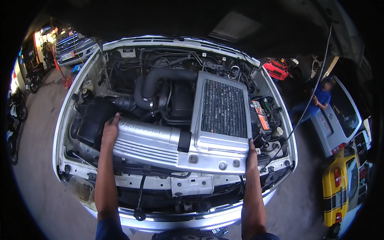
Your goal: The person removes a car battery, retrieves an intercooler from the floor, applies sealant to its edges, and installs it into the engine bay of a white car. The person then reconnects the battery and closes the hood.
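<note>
The engine bay (94, 68) in front of me is boxed in by white body edges (287, 120) on both sides, and the raised hood (140, 22) hangs dark over the far end, so most of my open room is on the near side, over the front panel (192, 186). The big silver cover (148, 140) lies across the front of the bay, slatted core (224, 106) on its right half. My left hand (111, 129) is holding its left end, thumb on top, and my right hand (251, 157) has the right edge; fingers underneath are hidden. Both forearms reach straight up from below. Crowding things: a black box (94, 120) beside my left hand, a fat black hose (164, 75) behind the cover, a battery (261, 115) right of the core, plus a thin rod (310, 98) slanting past my right side.
</note>
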Demonstrator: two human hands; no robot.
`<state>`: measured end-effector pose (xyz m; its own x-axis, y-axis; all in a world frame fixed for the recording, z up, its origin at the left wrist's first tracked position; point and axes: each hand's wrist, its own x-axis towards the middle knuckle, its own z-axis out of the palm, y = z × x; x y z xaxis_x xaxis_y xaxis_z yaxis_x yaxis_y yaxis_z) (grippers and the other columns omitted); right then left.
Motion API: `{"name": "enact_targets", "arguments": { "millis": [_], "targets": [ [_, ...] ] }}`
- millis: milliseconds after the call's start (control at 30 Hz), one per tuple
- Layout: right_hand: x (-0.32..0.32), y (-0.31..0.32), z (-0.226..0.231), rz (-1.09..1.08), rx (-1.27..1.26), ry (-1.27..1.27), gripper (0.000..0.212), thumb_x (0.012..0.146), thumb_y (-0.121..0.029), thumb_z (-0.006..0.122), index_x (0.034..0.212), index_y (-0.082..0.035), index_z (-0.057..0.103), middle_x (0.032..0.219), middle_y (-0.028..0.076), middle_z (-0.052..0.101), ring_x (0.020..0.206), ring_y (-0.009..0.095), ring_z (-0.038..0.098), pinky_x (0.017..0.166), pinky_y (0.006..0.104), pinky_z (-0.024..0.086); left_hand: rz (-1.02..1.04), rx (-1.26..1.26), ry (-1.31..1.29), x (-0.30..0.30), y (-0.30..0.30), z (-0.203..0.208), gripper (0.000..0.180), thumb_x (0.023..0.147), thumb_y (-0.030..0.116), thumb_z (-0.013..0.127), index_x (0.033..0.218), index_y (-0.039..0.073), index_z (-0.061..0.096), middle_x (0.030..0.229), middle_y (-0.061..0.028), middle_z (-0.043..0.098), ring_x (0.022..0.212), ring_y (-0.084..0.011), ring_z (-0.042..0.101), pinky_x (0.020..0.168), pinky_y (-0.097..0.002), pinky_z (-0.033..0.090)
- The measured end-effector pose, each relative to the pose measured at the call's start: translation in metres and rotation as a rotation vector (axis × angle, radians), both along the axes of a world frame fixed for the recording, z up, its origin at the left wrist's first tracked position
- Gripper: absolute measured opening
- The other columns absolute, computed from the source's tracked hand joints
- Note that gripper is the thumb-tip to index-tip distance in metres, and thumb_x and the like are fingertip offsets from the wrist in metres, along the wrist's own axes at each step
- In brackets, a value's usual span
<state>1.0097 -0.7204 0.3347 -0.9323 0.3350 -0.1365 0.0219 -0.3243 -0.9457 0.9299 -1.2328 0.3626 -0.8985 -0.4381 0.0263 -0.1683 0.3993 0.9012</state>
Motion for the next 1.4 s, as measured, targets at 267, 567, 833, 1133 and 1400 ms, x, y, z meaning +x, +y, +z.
{"name": "enact_targets", "arguments": {
  "millis": [267,567,833,1133,1400],
  "targets": [
    [-0.024,0.017,0.058,0.012,0.06,0.032,0.061,0.102,-0.051,0.048,0.136,0.0,0.053,0.129,0.013,0.063,0.116,0.024,0.061,0.101,0.0355,0.047,-0.005,-0.15,0.046,-0.012,0.016,0.037,0.066,0.096,0.062,0.044,0.133,0.009,0.061,0.128,-0.0316,0.057,0.122,-0.0429,0.055,0.105,-0.0418,0.04],
    [-0.141,0.077,0.118,0.044,0.137,0.11,0.055,0.101,-0.047,0.051,0.13,-0.001,0.056,0.12,0.014,0.065,0.108,0.025,0.064,0.097,0.0372,0.05,0.005,0.099,0.104,-0.126,0.076,0.045,0.085,0.089,0.067,0.051,0.125,-0.009,0.06,0.126,-0.0343,0.059,0.125,-0.0429,0.054,0.106,-0.0408,0.038],
    [-0.213,0.08,0.068,0.064,0.142,0.032,0.056,0.098,-0.05,0.055,0.13,-0.005,0.06,0.125,0.012,0.064,0.109,0.024,0.062,0.098,0.0373,0.048,0.083,0.013,0.009,-0.196,0.07,-0.008,0.085,0.088,0.063,0.056,0.122,-0.014,0.059,0.122,-0.0349,0.061,0.124,-0.0434,0.056,0.103,-0.0401,0.041],
    [-0.26,0.099,-0.005,0.12,0.049,0.07,0.055,0.1,-0.05,0.05,0.132,-0.005,0.057,0.123,0.013,0.065,0.111,0.024,0.062,0.098,0.0382,0.049,0.001,0.002,0.026,-0.226,0.068,-0.01,0.07,0.095,0.054,0.049,0.114,-0.012,0.063,0.116,-0.0374,0.061,0.121,-0.0489,0.054,0.1,-0.0444,0.043],
    [-0.255,0.103,0.002,0.16,0.061,-0.155,0.063,0.097,-0.059,0.05,0.128,-0.005,0.06,0.12,0.013,0.067,0.106,0.027,0.065,0.097,0.0409,0.052,-0.164,-0.588,-0.023,-0.24,0.062,-0.015,0.052,0.103,0.037,0.036,0.13,-0.003,0.055,0.124,-0.0335,0.059,0.119,-0.0488,0.054,0.101,-0.0512,0.044]
  ]
}}
